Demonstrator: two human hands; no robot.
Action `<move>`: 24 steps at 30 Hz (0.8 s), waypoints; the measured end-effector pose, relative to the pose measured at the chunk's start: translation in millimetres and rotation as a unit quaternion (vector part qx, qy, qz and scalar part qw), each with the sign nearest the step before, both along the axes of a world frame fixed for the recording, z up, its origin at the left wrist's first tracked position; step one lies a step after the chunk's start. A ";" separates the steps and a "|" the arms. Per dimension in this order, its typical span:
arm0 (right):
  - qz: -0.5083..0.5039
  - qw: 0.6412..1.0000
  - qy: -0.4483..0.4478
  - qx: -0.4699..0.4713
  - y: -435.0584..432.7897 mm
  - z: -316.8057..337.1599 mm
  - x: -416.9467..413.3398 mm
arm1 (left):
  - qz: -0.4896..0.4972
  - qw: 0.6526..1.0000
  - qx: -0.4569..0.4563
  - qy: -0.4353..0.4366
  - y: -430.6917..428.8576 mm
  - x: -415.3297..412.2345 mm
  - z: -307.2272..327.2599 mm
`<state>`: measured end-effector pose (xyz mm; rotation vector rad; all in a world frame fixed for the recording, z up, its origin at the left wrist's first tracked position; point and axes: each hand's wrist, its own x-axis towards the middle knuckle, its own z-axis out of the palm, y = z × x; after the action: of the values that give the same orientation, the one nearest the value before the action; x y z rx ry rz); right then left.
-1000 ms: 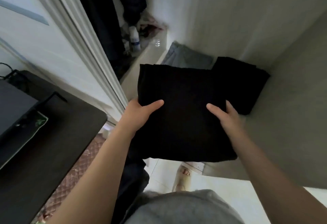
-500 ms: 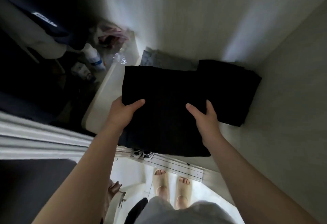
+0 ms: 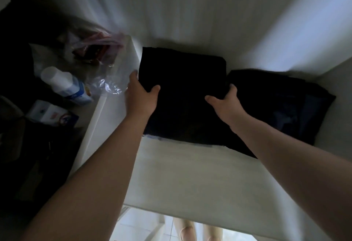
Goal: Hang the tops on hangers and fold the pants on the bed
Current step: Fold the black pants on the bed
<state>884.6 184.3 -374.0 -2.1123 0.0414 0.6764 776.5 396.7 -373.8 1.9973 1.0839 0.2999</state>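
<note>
From the head camera, the folded black pants (image 3: 182, 96) lie on the white shelf (image 3: 190, 174) beside another dark folded stack (image 3: 276, 107), probably soft, light and floppy, best held at both side edges, as the left hand (image 3: 142, 93) and right hand (image 3: 224, 101) curl partway closed around them.

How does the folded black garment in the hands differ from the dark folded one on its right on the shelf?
The held black garment is gripped at both sides by the left hand and right hand; the right-hand dark garment lies untouched. The held one sits against the shelf's left wall; the other lies nearer the right wall. The other shows a bluish tint. Both are folded and flat.
</note>
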 end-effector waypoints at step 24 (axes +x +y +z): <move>0.295 0.895 -0.220 -0.250 41.3 -113.8 -14.5 | -0.156 0.942 0.209 0.210 -15.3 29.0 -117.6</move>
<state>870.0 225.6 -487.8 -2.7642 -0.7835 0.5414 805.5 381.4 -491.4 2.6615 0.9879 -0.0828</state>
